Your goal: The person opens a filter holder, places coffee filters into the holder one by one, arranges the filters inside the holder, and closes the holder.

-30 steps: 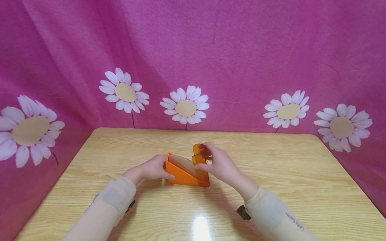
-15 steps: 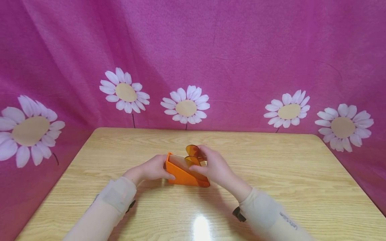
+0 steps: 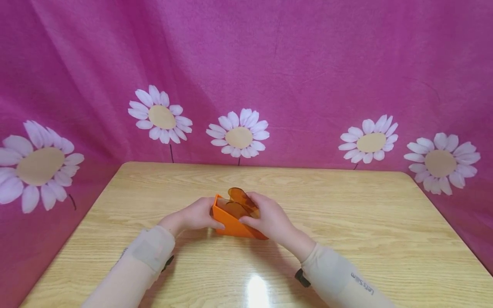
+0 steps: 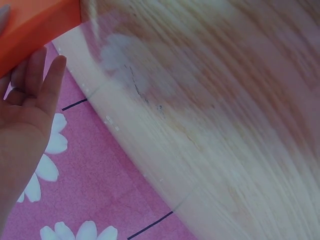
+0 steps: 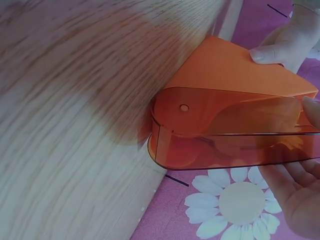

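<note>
An orange wedge-shaped box [image 3: 231,224] stands on the table, its sloping top partly uncovered. Its translucent amber lid [image 3: 240,196] tilts left over that slope; a round pivot knob [image 5: 184,108] joins the two near the low end. My left hand [image 3: 194,215] grips the box's tall left end, thumb on the near side; in the left wrist view its fingers reach the far side of the box [image 4: 40,30]. With thumb on one side and fingers on the other, my right hand [image 3: 275,220] holds the lid. The box's inside is mostly hidden by the lid.
The wooden table [image 3: 346,222] extends around the box on all sides. A pink curtain [image 3: 292,85] with white daisies hangs behind and beside it. Light glares off the table's near part [image 3: 257,291].
My right hand has swung the lid from upright to leaning left and down over the box, shifting left with it. My left hand and the box stay almost in place.
</note>
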